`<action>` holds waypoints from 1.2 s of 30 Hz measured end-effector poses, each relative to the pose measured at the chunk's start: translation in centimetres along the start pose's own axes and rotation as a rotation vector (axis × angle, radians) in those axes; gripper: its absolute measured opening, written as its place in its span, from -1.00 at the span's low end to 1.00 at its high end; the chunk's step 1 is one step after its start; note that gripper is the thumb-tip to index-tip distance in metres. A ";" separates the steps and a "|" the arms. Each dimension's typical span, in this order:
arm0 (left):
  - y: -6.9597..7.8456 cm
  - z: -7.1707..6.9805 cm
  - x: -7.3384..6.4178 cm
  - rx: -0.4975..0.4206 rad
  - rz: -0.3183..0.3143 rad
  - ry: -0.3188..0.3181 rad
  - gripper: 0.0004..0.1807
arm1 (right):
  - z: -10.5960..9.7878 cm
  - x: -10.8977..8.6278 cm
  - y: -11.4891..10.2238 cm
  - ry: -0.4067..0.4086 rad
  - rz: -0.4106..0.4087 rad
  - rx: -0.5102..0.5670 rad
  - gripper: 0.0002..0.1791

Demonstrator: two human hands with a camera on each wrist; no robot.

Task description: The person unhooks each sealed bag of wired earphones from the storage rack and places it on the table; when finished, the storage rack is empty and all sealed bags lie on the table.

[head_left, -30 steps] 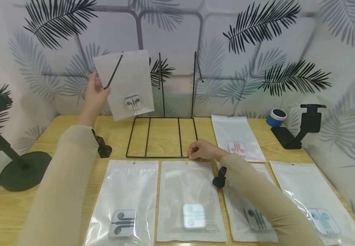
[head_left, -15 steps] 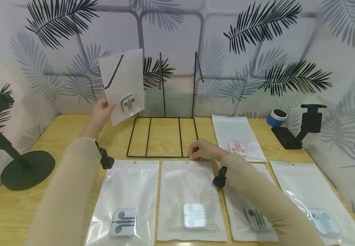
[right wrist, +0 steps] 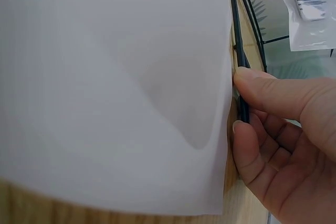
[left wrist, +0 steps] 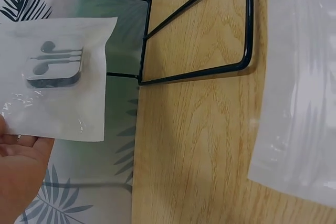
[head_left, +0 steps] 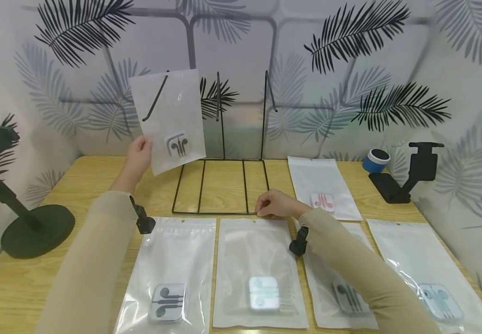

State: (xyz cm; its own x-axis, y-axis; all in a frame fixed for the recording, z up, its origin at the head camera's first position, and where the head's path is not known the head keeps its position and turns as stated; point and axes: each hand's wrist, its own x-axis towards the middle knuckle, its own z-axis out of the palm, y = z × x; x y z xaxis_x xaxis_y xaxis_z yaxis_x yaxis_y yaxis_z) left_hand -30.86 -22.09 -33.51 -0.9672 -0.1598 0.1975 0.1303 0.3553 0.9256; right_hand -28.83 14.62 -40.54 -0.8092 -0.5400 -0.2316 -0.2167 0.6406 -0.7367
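Note:
A white zip bag with boxed earphones [head_left: 170, 104] hangs on the left prong [head_left: 155, 98] of a black wire display rack [head_left: 213, 213]. My left hand [head_left: 137, 155] pinches the bag's left edge, low down, between thumb and fingers. In the left wrist view, the hand [left wrist: 23, 166] shows at the lower left beside the bag [left wrist: 58, 114]. My right hand [head_left: 277, 203] grips the front bar of the rack's base near its right corner. Seen from the right wrist, thumb and forefinger of that hand [right wrist: 294, 135] close around the black bar [right wrist: 243, 109].
Several bagged earphones lie in front: left bag [head_left: 178, 250], middle bag [head_left: 253, 250], one partly under my right arm, and right bag [head_left: 408, 250]. A pink-earphone bag [head_left: 320, 181] lies behind. A green lamp [head_left: 36, 232], blue jar [head_left: 375, 161] and black stand [head_left: 420, 171] flank the table.
My left hand has moved down from beside the prong to the bag's lower left edge. The bag swung aside, then turned back to face forward. The right hand stays put.

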 end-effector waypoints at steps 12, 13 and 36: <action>-0.3 -0.5 -0.7 0.016 0.011 0.027 -0.71 | 0.2 0.2 -0.1 0.009 0.030 -0.006 -0.95; -0.3 -0.6 -0.8 0.021 0.008 0.027 -0.71 | 0.2 0.2 0.0 0.009 0.033 -0.002 -0.96; -0.8 -2.4 -2.7 -0.040 -0.022 -0.086 -0.51 | 0.1 -0.2 -0.2 0.004 -0.009 0.000 -0.96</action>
State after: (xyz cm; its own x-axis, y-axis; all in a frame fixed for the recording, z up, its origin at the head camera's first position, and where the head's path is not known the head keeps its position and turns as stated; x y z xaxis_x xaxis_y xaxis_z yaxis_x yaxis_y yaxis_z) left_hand -27.84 -24.13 -34.01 -0.9849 -0.0863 0.1503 0.1161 0.3150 0.9420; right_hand -28.56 14.57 -40.38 -0.8093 -0.5434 -0.2229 -0.2236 0.6360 -0.7386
